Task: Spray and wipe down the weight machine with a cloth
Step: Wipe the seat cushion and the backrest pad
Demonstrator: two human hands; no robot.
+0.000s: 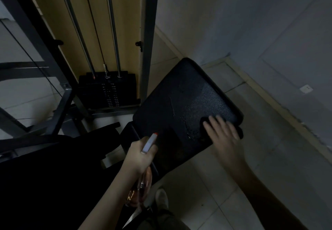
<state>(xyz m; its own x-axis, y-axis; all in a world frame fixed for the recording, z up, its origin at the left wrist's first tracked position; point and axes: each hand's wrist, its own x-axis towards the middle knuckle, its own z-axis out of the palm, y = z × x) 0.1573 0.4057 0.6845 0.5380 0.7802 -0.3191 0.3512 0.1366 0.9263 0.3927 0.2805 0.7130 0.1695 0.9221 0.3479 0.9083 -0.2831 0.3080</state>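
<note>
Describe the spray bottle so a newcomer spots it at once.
Find the big black seat pad right of the weight stack. At its near-left corner the left hand grips the spray bottle. Its white head and red tip stand out against the dark pad.

Black padded seat (188, 100): pebbled, leather-like cover, matt, with glossy wet streaks and droplets. Dark cloth (203, 130) lying on it: soft, dull. Clear pinkish plastic spray bottle (142, 186): glossy body, white matt head. 2 silver guide rods (113, 32): polished metal. Grey upright frame post (149, 32): painted metal, satin. Black weight stack (107, 93): matt. Pale floor tiles (206, 193): smooth.
</note>
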